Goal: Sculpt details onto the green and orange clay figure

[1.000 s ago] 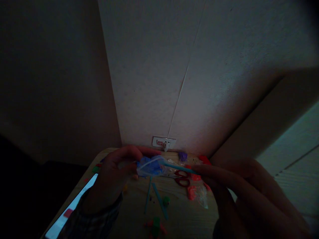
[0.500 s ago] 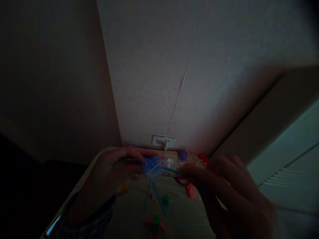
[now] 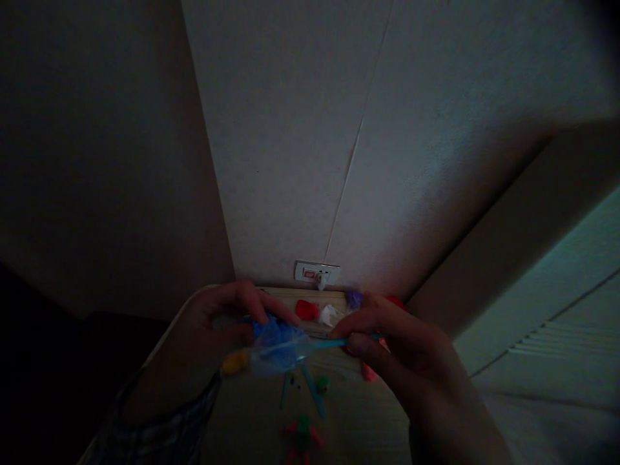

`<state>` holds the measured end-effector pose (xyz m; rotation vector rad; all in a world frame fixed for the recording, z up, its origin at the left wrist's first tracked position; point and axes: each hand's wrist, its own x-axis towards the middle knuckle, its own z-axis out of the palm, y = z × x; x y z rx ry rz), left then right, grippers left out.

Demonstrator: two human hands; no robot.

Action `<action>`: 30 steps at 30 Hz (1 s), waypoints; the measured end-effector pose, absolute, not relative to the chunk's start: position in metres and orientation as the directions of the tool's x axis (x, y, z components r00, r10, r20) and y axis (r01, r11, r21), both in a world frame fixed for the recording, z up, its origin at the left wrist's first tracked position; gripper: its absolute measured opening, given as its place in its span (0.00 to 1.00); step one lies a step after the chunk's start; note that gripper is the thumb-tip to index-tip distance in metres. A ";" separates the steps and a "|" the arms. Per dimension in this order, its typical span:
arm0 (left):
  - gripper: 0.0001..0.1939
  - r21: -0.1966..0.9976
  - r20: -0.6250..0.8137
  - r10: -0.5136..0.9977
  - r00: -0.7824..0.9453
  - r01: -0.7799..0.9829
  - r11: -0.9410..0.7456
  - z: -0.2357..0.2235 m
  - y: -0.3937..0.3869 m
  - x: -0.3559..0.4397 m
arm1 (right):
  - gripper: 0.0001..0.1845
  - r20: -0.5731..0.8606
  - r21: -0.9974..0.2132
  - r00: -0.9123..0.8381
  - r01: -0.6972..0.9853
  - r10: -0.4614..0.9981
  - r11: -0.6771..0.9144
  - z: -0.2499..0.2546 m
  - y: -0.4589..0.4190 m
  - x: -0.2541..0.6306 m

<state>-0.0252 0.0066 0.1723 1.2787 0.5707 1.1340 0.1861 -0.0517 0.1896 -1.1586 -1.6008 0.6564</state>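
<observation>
Observed in the left hand (image 3: 216, 329): clear crinkled plastic bag (image 3: 266, 369) with a soft blue lump (image 3: 277, 339) inside, pinched at its left side between thumb and fingers. Noted in the right hand (image 3: 409, 355): thin light-blue plastic stick (image 3: 330, 344), held in a narrow grip of thumb and forefinger. Both held above the wooden desk (image 3: 358, 413), near the middle of the scene.

Changed since half a second ago: bag shifted nearer and slightly left, right hand turned, with thumb and forefinger now plainly seen closed on the stick. Also fully in view now at the far side: red soft lump (image 3: 307, 310). Judged from this: stick brought to bear on the bag, with both hands committed. Not possible to tell whether inside the bag or only against it.

Stick lying lengthwise nearly left to right, pointing left and slightly near, toward the blue lump; short tail showing right of the grip.

Recorded below the hands: flat light-blue tool (image 3: 314, 394), green ball (image 3: 322, 385) just right of it, and green-and-pink figure (image 3: 303, 436) at the near side. Recorded beside the bag, left: yellow lump (image 3: 235, 363).
</observation>
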 end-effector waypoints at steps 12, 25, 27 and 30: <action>0.09 0.861 0.372 0.794 0.480 -0.499 -0.101 0.160 0.015 -0.030 | 0.09 -0.060 -0.941 -0.249 -0.308 0.967 -0.138 0.170 -0.043 0.172; 0.17 0.833 0.337 0.866 0.369 -0.545 -0.092 0.153 0.016 -0.019 | 0.14 -0.055 -0.881 -0.385 -0.416 0.921 -0.226 0.158 -0.033 0.161; 0.17 0.811 0.313 0.901 0.301 -0.578 -0.089 0.148 0.018 -0.016 | 0.14 -0.035 -0.861 -0.411 -0.450 0.911 -0.236 0.159 -0.033 0.159; 0.20 0.797 0.315 0.872 0.375 -0.603 -0.029 0.143 0.021 -0.010 | 0.15 -0.018 -0.823 -0.452 -0.500 0.892 -0.270 0.161 -0.032 0.156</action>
